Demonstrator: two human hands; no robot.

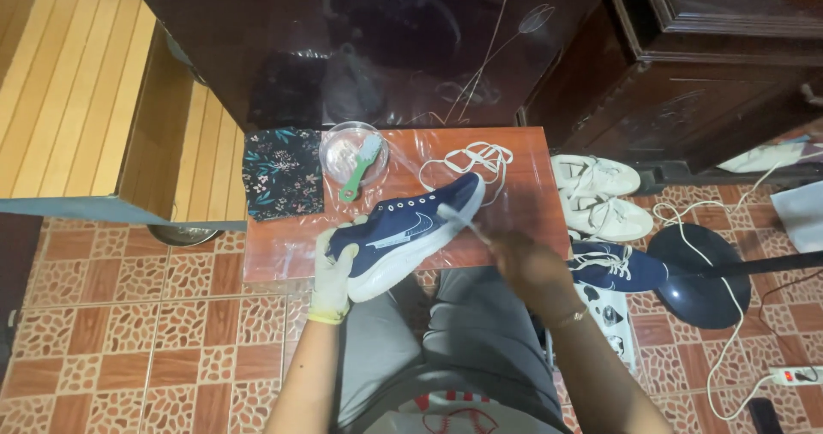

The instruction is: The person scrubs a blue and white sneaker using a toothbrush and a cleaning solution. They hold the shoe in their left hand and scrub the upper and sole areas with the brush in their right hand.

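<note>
We hold the navy sneaker [407,233] at the desk's [531,151] six o'clock edge, our gloved left hand [333,275] with its grip wrapped round the heel. Our bare right hand [527,263] pinches a small brush [463,221], blurred, at the toe. We judge scrubbing is underway; steady strokes come next. White laces [476,160] lie at twelve o'clock.

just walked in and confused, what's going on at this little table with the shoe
A seated person holds a navy sneaker over a small plastic-covered table. The gloved left hand grips its heel, while the bare right hand holds a small brush near its toe. The laces lie loose on the table, beside a clear bowl with a green brush and a floral cloth. More sneakers sit on the floor.
</note>
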